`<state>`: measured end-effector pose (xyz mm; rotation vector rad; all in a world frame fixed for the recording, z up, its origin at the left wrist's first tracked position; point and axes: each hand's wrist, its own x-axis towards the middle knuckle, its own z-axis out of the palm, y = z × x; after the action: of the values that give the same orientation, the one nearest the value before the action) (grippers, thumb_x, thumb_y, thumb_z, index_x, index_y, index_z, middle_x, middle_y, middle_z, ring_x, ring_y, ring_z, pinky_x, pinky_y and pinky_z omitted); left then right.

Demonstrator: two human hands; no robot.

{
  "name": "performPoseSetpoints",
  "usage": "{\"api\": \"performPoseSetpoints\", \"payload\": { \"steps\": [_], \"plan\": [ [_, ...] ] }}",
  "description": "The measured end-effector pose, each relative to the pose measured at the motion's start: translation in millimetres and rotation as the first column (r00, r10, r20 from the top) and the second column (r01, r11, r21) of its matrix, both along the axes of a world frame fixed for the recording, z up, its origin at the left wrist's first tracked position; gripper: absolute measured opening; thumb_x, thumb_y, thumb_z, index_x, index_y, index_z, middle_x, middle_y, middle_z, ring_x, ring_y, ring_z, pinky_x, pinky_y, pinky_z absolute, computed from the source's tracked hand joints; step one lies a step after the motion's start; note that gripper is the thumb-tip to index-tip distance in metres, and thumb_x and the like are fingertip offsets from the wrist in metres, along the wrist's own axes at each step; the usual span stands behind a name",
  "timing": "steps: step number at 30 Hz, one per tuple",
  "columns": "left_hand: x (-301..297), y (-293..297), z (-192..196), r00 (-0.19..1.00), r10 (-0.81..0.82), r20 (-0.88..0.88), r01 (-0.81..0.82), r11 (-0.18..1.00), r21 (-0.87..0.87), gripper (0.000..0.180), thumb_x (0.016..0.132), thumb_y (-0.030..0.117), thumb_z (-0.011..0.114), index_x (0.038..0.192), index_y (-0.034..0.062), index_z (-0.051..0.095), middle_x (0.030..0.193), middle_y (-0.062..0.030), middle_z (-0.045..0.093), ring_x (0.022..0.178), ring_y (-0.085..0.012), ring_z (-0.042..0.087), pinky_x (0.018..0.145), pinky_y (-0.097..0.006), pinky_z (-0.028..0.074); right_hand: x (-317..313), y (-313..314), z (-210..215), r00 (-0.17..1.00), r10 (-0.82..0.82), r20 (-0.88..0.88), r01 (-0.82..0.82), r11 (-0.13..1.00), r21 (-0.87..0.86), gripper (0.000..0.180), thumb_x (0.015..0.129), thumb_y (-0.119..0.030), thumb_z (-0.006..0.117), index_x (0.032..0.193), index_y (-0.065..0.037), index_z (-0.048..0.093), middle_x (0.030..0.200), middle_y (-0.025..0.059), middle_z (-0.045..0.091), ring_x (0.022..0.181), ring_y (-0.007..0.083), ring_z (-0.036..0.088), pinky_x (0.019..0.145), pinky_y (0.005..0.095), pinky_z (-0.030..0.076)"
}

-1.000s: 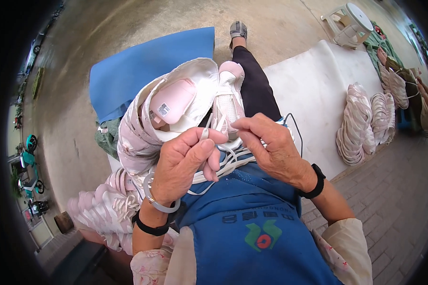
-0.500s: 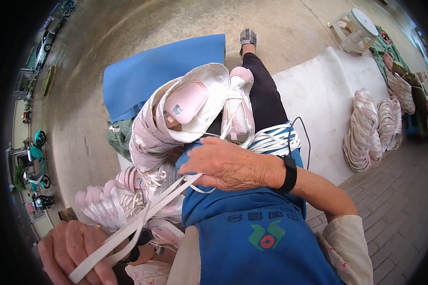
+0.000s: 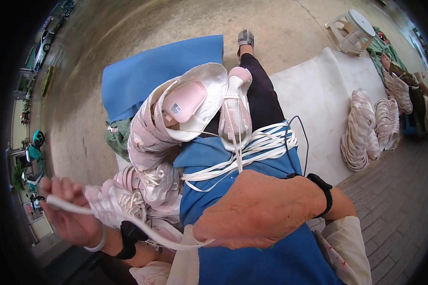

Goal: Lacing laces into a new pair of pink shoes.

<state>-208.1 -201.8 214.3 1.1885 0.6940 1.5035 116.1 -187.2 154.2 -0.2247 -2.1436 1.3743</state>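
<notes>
My right hand point(image 3: 261, 209), with a black band at the wrist, is closed over white shoelaces above the blue apron point(image 3: 271, 261). Two taut strands rise from it to a pink and white shoe upper point(image 3: 235, 111) lying on my lap. Another shoelace point(image 3: 161, 240) runs slackly from under my right hand to my left hand point(image 3: 71, 213), held out at the lower left with fingers curled about its end. A loose bundle of white laces point(image 3: 266, 142) is draped over the apron. The right fingertips are hidden beneath the hand.
A curved stack of shoe uppers point(image 3: 152, 128) leans left of my lap, with more uppers point(image 3: 111, 199) below. A blue sheet point(image 3: 161, 66) lies beyond. On the right, further stacks point(image 3: 359, 130) rest on a white sheet point(image 3: 314, 95), near a white stool point(image 3: 352, 31) and another person.
My right hand has come down toward my body, drawing two strands straight from the shoe upper. My left hand has risen and turned palm up; the lace between the hands now sags.
</notes>
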Motion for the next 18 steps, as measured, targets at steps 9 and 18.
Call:
{"api": "performPoseSetpoints", "payload": {
  "steps": [9, 18],
  "plan": [
    [130, 74, -165, 0.745, -0.633, -0.21, 0.252, 0.559, -0.79, 0.049, 0.099, 0.039, 0.041, 0.108, -0.0053, 0.06, 0.097, -0.013, 0.067, 0.09, -0.018, 0.063, 0.088, -0.03, 0.047, -9, -32, 22, 0.992, 0.11, -0.065, -0.11, 0.994, 0.009, 0.015, 0.085, -0.014, 0.059, 0.092, -0.004, 0.051, 0.07, 0.0041, 0.052, 0.051, 0.0233, 0.054, 0.043, 0.0351, 0.039],
    [182, 100, -231, 0.804, -0.258, 0.536, 0.595, 0.322, -0.737, 0.029, 0.094, 0.014, 0.052, 0.116, -0.0044, 0.047, 0.073, -0.0028, 0.056, 0.065, -0.0136, 0.057, 0.074, -0.033, 0.055, 20, -19, 24, 0.998, -0.056, 0.016, 0.055, 0.997, 0.053, 0.03, 0.075, -0.008, 0.061, 0.102, 0.004, 0.052, 0.079, 0.013, 0.048, 0.06, 0.0261, 0.055, 0.048, 0.0351, 0.043]
  ]
}}
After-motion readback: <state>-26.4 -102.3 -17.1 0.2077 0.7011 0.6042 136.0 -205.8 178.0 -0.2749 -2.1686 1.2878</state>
